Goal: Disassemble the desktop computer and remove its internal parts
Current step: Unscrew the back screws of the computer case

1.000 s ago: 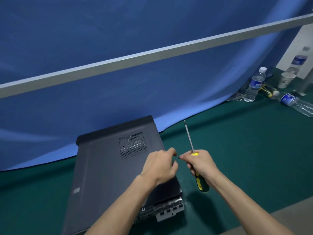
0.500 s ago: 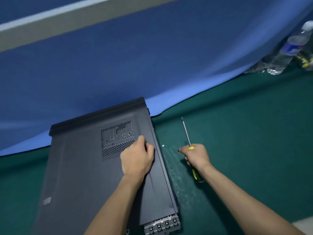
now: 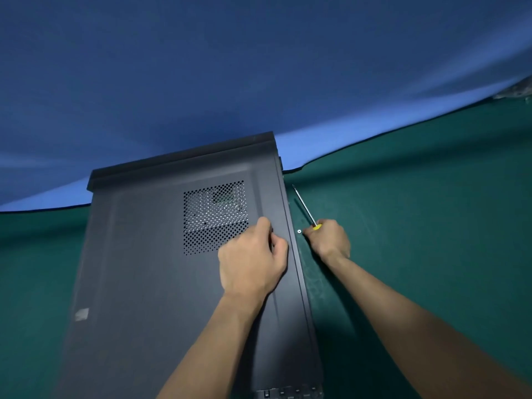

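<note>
- Since the side panel lies closed over the desktop computer, disassembly reads as early: no internal part is out or visible, apart from glimpses through the vent grille.
- One small screw lies loose on the green mat, just beside the case's right edge; judged removed from the panel. Panel removal and all internals remain.
- Case lies flat on the mat, far end near the blue backdrop.
- Left hand rests on the panel near its right edge, fingers curled; whether it grips a recess cannot be told.
- Right hand is clenched round the yellow-handled screwdriver, shaft pointing away, close beside the case.
- Room: open mat to the right; backdrop crowds the far end, so sliding the panel toward the person looks easier.
</note>
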{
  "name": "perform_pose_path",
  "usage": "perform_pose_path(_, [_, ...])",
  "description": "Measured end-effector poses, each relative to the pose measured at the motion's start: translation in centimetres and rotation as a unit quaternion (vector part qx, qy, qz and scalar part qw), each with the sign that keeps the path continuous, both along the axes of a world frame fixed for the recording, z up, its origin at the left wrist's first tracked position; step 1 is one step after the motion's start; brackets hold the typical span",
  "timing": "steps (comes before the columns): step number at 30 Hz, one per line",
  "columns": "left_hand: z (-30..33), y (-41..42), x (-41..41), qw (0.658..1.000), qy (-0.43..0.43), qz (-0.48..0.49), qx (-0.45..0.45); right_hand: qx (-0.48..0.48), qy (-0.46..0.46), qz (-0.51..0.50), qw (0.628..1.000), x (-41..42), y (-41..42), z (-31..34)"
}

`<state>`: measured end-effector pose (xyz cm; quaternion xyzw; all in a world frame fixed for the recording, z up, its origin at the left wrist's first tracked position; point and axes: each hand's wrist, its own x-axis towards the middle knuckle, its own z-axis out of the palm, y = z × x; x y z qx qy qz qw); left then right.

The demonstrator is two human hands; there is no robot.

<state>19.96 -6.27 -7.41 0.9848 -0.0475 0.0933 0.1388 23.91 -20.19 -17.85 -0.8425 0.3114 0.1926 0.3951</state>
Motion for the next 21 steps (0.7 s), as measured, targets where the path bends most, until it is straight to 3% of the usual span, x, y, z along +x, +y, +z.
perform_pose_path(6, [-0.2,0.1,0.0,1.0,-0.016,0.002,-0.001,0.085,-0.051,-0.082,0.992,-1.2,-1.1,0.9])
perform_pose_path(13, [0.1,0.1,-0.1,1.0,0.021,0.006,-0.008,0.206,-0.076,-0.099,0.971,-8.8,-3.7,4.9])
perform_pose_path(18, [1.0,0.5,-2.7,0.997,0.038,-0.006,-0.067,0.13,-0.05,-0.04,0.99,-15.1,-3.4,5.0])
perform_pose_path(21, [1.4,1.2,-5.3,0.996,0.058,-0.036,-0.054,0.044,0.002,0.02,0.999,-16.4,-2.2,3.5])
